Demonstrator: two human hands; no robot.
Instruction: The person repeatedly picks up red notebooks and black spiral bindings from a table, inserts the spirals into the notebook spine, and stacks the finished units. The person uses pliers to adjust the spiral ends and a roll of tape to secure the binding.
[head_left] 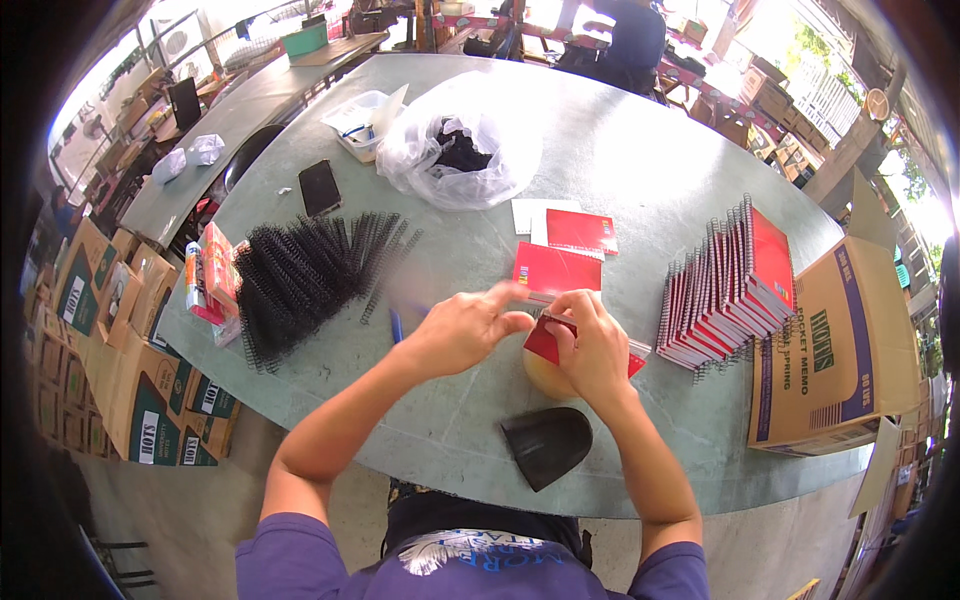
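Note:
My right hand pinches a small red memo notebook over a rounded tan object, mostly hidden beneath it. Left of the notebook's edge, my left hand has its thumb and forefinger apart, with nothing visible between them. A pale motion blur shows just beyond this hand. Past the hands lie a red-covered pad and another red cover on white sheets. Black spiral binding coils form a large heap to the left. Spiral-bound red notebooks stand in a leaning stack to the right.
Nearest me on the table lies a black curved piece. An open carton sits at the right edge. A plastic bag with black contents, a white tub and a dark phone are farther back. Cartons stack beside the left edge.

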